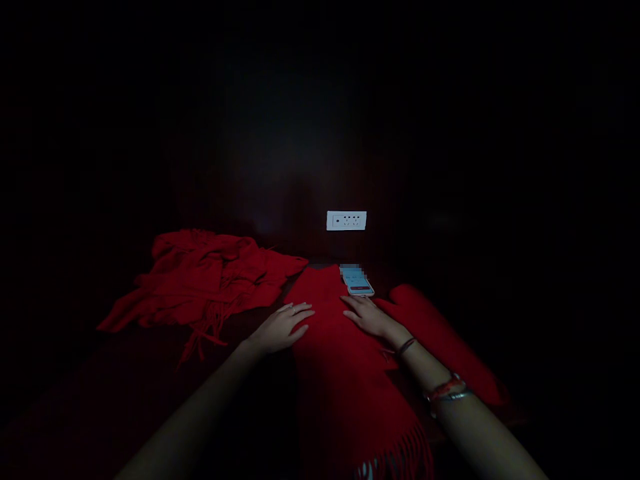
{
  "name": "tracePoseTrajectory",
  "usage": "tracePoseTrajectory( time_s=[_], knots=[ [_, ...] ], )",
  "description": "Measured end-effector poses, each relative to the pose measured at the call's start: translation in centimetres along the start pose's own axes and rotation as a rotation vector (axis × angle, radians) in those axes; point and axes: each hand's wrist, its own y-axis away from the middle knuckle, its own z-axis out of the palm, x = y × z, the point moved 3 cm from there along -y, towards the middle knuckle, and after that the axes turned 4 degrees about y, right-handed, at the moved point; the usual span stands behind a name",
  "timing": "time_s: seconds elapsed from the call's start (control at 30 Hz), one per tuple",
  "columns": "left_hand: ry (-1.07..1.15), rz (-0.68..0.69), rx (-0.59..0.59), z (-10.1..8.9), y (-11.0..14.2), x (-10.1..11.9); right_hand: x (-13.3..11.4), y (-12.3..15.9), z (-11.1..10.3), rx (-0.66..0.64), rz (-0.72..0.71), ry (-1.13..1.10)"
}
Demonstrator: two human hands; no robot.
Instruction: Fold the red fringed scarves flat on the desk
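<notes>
A red fringed scarf (345,373) lies stretched lengthwise on a dark surface in front of me. My left hand (283,327) lies flat on its left edge, fingers stretched out, a ring on one finger. My right hand (367,315) rests flat on the scarf's upper right part, fingers extended; bracelets circle that wrist. Neither hand holds anything.
A pile of crumpled red scarves (205,280) lies at the left. A phone (357,281) with a lit screen sits just beyond my right hand. A white socket plate (346,221) is on the dark back wall. More red cloth (440,333) lies at the right. The surroundings are very dark.
</notes>
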Motion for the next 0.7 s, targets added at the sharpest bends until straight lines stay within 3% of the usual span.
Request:
tracePoseTrajectory(
  time_s=[0.1, 0.2, 0.33, 0.53, 0.7],
  knots=[
    [-0.009, -0.025, -0.19, 0.6, 0.0, -0.1, 1.0, 0.8, -0.6, -0.008, 0.02, 0.033],
    [-0.058, -0.054, -0.279, 0.8, -0.1, -0.1, 2.2, 1.3, -1.0, -0.06, 0.106, 0.077],
    [-0.094, -0.07, -0.333, 0.4, 0.1, 0.2, 3.0, 1.4, -1.4, -0.085, 0.223, 0.17],
    [0.029, -0.009, -0.286, 0.3, 0.1, 0.5, 3.4, 2.3, -3.2, -0.073, 0.174, 0.118],
    [0.177, -0.065, -0.383, 0.1, -0.3, 1.3, 6.3, 4.3, -6.3, -0.307, 0.144, 0.19]
  ],
)
